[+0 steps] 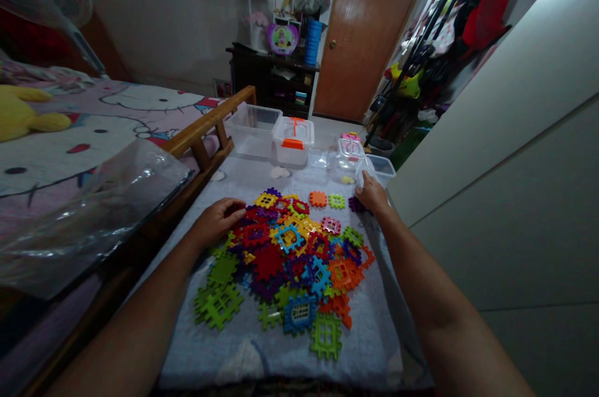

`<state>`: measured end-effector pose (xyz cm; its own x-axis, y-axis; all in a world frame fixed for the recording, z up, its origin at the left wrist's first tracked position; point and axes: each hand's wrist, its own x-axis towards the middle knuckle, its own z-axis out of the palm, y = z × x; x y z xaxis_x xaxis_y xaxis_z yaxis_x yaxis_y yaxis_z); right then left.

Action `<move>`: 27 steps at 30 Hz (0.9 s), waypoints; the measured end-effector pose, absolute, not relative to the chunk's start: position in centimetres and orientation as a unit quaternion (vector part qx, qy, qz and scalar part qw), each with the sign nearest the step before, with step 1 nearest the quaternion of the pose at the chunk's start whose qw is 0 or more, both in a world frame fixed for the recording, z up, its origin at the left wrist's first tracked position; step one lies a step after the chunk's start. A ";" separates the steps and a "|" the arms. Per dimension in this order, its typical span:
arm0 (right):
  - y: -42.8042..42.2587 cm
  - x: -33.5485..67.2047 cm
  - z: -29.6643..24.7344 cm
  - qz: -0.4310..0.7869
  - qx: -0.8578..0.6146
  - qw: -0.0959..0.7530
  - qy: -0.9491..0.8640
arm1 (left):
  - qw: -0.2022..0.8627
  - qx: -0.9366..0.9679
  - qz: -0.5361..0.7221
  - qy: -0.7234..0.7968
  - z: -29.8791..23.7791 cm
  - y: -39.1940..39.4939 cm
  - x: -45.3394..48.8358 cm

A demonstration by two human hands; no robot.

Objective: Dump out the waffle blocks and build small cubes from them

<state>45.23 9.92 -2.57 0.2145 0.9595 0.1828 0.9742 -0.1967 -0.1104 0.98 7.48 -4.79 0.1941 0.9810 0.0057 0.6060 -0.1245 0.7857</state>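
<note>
A heap of colourful square plastic grid tiles (pixel 290 259) lies on a grey cloth (pixel 281 353) in front of me. My left hand (pixel 218 219) rests at the heap's left edge with curled fingers touching a red tile. My right hand (pixel 372 194) is at the far right of the heap, fingers closed over a purple tile (pixel 355 203), beside a small clear container (pixel 381 167). An orange tile (pixel 318 198) and a green tile (pixel 336 200) lie apart behind the heap.
Clear plastic boxes (pixel 255 128) and a lidded box with an orange handle (pixel 294 140) stand at the far end. A bed with a wooden rail (pixel 206 125) and a plastic bag (pixel 93 210) is on the left. A white wardrobe (pixel 515 135) rises on the right.
</note>
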 end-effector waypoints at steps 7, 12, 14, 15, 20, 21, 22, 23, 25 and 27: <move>9.8 45.6 -2.5 -0.043 -0.771 0.077 -0.631 | 0.334 0.701 0.275 0.568 -5.1 7.6 0.8; 8.9 45.7 -2.4 -0.045 -0.765 0.086 -0.636 | 0.337 0.700 0.270 0.568 -5.5 7.8 0.7; 8.2 45.4 -2.3 -0.042 -0.755 0.093 -0.648 | 0.340 0.698 0.271 0.569 -5.4 7.8 0.7; 7.8 45.2 -2.3 -0.037 -0.748 0.097 -0.655 | 0.342 0.697 0.272 0.568 -5.4 7.8 0.8; 5.6 44.3 -2.4 -0.010 -0.719 0.118 -0.685 | 0.339 0.697 0.274 0.570 -5.0 7.6 0.9; 5.3 44.2 -2.4 -0.008 -0.718 0.121 -0.685 | 0.337 0.698 0.273 0.569 -5.0 7.6 0.9; 4.9 44.3 -2.4 -0.008 -0.721 0.124 -0.682 | 0.335 0.700 0.273 0.568 -5.0 7.6 0.9; 4.6 44.5 -2.3 -0.008 -0.726 0.127 -0.675 | 0.335 0.702 0.273 0.566 -5.0 7.7 0.9; 4.0 44.8 -2.3 -0.012 -0.743 0.131 -0.657 | 0.336 0.706 0.272 0.561 -5.2 7.7 0.8; 3.6 45.0 -2.4 -0.015 -0.755 0.126 -0.643 | 0.333 0.709 0.271 0.559 -5.2 7.7 0.7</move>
